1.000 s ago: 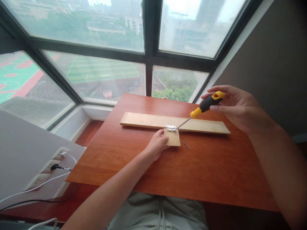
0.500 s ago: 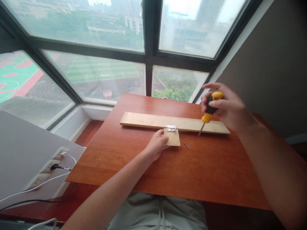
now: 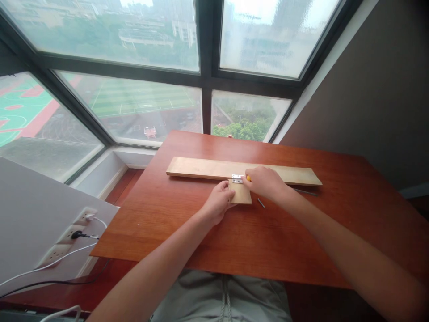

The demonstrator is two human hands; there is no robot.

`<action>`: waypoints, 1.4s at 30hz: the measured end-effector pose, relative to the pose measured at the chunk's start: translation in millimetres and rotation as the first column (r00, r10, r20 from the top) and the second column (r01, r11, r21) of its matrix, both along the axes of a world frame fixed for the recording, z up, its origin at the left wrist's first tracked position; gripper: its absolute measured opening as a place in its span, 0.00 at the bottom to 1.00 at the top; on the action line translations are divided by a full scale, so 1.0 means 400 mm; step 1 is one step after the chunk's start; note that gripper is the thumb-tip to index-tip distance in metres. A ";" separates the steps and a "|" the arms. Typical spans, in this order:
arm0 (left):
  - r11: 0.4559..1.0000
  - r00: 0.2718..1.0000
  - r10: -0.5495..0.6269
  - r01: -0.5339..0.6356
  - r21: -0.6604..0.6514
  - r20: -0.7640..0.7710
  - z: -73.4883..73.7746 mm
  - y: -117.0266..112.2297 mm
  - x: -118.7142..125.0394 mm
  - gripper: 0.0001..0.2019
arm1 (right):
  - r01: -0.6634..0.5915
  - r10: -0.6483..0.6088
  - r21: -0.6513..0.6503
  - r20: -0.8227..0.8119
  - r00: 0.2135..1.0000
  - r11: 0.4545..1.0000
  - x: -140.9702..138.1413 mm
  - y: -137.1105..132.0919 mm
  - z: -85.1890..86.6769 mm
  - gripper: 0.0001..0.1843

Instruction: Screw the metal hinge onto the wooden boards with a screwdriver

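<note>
My left hand [image 3: 219, 201] pinches the left edge of a small wooden plate [image 3: 241, 195], thumb on top. A silver hinge [image 3: 237, 177] sits at the plate's far edge, against the near edge of a long pale board [image 3: 201, 167]. My right hand [image 3: 266, 181] is closed round a screwdriver, its fingertips at the hinge's right end. Only the yellow butt of the handle [image 3: 248, 178] shows at the fingers. A thin metal shaft [image 3: 305, 192] sticks out to the right from behind the wrist. What the fingertips touch at the hinge is hidden.
A loose screw [image 3: 260, 203] lies on the reddish-brown table [image 3: 187, 228], right of the small plate. Windows [image 3: 144, 98] rise behind the table. Wall sockets with plugged-in cables [image 3: 78, 233] are at the left, and a grey wall [image 3: 362, 98] stands at the right.
My right hand has come down and left from above the board to the hinge. The screwdriver has turned so its shaft points right. My left hand keeps its hold on the plate.
</note>
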State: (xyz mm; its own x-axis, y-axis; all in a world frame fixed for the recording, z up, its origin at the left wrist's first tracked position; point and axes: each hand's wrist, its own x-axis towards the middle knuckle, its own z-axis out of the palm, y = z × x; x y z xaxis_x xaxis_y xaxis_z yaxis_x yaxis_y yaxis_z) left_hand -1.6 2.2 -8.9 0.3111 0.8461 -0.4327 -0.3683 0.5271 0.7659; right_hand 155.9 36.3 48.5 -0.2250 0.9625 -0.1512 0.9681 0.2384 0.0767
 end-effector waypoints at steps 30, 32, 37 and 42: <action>1.000 1.000 0.006 -0.006 -0.002 -0.015 0.006 -0.004 -0.001 0.14 | -0.161 0.167 0.052 -0.145 0.975 0.986 0.051 -0.007 0.053 0.11; 1.000 1.000 0.001 -0.001 0.001 -0.014 0.003 -0.004 -0.001 0.15 | -0.130 0.132 0.018 -0.143 0.981 0.991 0.076 -0.020 0.040 0.11; 1.000 1.000 0.001 -0.001 -0.001 -0.017 0.001 -0.003 -0.001 0.14 | -0.052 0.042 -0.047 -0.179 0.983 0.998 0.141 -0.059 -0.003 0.10; 1.000 1.000 0.009 -0.009 0.003 -0.007 -0.005 -0.002 -0.001 0.13 | 0.002 -0.021 -0.101 -0.184 0.983 0.995 0.167 -0.097 -0.037 0.10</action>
